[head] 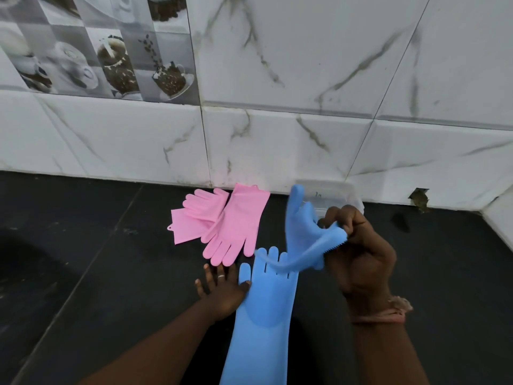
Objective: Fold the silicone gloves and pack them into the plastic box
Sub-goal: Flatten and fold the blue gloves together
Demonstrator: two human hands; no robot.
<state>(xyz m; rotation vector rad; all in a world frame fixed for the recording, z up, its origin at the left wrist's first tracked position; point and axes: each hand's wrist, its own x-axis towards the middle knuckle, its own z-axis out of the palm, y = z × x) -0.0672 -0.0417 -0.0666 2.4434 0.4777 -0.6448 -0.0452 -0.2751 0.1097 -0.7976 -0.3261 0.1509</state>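
Note:
One blue silicone glove [263, 315] lies flat on the dark counter, fingers pointing away from me. My left hand [219, 290] rests open beside it, thumb touching its left edge. My right hand [358, 245] is closed on a second blue glove [302, 234], lifted above the counter with its thumb sticking up and its cuff drooping over the flat glove's fingers. A pair of pink gloves [224, 223] lies crossed on the counter further back. The clear plastic box [333, 195] stands against the wall, partly hidden behind the raised glove and my right hand.
A white marble-patterned tiled wall [277, 140] rises right behind the gloves and box. The dark tiled counter [97, 259] stretches left and right. A small hole [419, 198] shows in the wall at the right.

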